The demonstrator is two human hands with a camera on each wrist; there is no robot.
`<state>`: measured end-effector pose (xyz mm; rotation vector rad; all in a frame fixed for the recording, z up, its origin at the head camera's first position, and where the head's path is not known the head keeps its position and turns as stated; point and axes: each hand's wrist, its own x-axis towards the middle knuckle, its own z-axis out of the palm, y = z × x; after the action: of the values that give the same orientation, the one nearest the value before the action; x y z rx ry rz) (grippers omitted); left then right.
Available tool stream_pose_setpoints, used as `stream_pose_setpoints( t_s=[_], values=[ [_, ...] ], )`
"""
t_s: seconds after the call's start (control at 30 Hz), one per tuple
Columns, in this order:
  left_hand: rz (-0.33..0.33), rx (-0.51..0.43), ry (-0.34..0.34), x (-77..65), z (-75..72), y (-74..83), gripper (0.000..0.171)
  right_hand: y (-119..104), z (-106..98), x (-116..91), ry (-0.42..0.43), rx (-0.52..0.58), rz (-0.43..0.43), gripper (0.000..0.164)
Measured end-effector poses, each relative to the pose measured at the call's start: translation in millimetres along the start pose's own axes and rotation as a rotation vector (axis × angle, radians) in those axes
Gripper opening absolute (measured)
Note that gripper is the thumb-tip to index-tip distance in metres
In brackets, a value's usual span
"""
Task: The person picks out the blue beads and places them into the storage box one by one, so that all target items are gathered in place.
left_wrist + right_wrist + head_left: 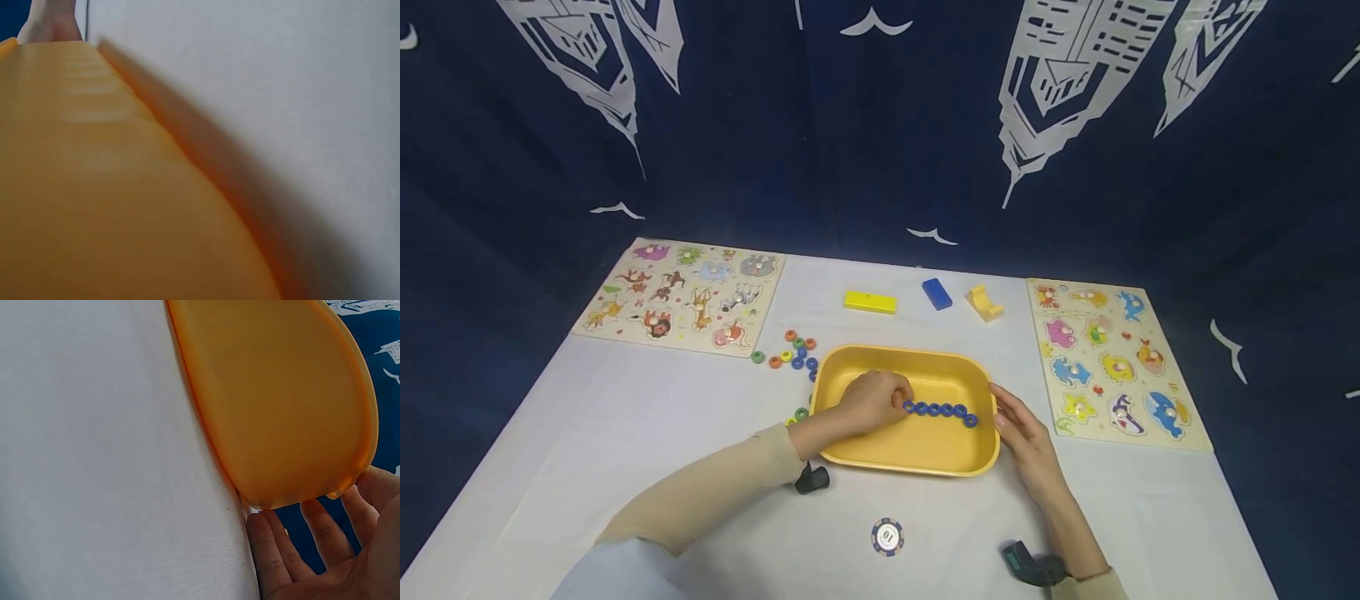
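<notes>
Head view: the left hand [874, 398] is inside the yellow tray [880, 446], fingers curled, with thumb and forefinger pinching the blue ring bead [910, 407] at the left end of a row. That bead sits right at the fingertips, near the middle of the tray. Five more blue ring beads [947, 410] continue from it toward the tray's right end wall, set close together, the last one offset toward the tray's near edge. The right hand [1026, 442] is outside the tray at the right end, fingers extended and apart, touching the rim and outer wall without closing round them.

Loose beads [797, 363] in orange, green, yellow and blue lie by the tray's far left corner. A yellow block [870, 302], a blue block [937, 294] and an arched block [984, 304] lie between the tray and the far edge of the table [962, 533]. A chip marked 10 [887, 537] lies toward the near edge.

Views compared: the beads are visible from the head only. Left wrist view gives the tray's outer side at close range and its shadow on the table. Right wrist view exposes the right hand's fingers under the tray's end, partly concealed from the head camera
</notes>
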<state>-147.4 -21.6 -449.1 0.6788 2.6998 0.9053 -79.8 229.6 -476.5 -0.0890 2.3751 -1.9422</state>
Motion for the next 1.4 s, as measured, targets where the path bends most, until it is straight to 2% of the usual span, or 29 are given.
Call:
stream_pose_setpoints(
  t_s=[0.1, 0.17, 0.3, 0.4, 0.5, 0.6, 0.77, 0.9, 1.07, 1.27, 1.4],
  values=[
    [-0.007, 0.007, 0.019, -4.8, -2.7, 1.9, 0.023, 0, 0, 0, -0.003, 0.013, 0.006, 0.041],
    [0.011, -0.026, 0.066, -9.8, -6.1, 3.1, 0.024, 0, 0, 0, -0.014, 0.011, -0.009, 0.042],
    [0.093, -0.161, 0.228, -22.3, -18.6, 3.4, 0.024, 0, -1, 0, -0.02, 0.008, -0.028, 0.043],
    [0.127, -0.254, 0.362, -32.4, -32.9, -3.2, 0.023, 0, -1, -1, -0.012, 0.005, -0.027, 0.042],
    [0.108, -0.301, 0.473, -42.9, -48.4, -18.7, 0.024, -1, -2, -1, -0.003, 0.002, -0.019, 0.042],
    [0.052, -0.336, 0.553, -52.7, -60.5, -39.5, 0.026, -1, -2, -1, 0.008, 0.019, 0.002, 0.041],
    [-0.059, -0.37, 0.643, -62.6, -67.1, -74.9, 0.03, 0, -1, -1, 0.0, 0.025, 0.014, 0.042],
    [-0.139, -0.354, 0.672, -62.9, -63.9, -93.3, 0.032, 0, -1, 0, 0.004, 0.017, 0.004, 0.041],
    [-0.209, -0.32, 0.649, -59.2, -52.6, -107.7, 0.032, 1, -2, 0, -0.009, 0.012, -0.015, 0.042],
    [-0.27, -0.153, 0.575, -55.5, -40.0, -119.3, 0.032, 0, -1, 0, -0.009, 0.021, -0.014, 0.042],
    [-0.288, -0.067, 0.578, -53.2, -36.0, -121.8, 0.03, 1, -1, 0, -0.013, 0.019, -0.022, 0.043]
  ],
)
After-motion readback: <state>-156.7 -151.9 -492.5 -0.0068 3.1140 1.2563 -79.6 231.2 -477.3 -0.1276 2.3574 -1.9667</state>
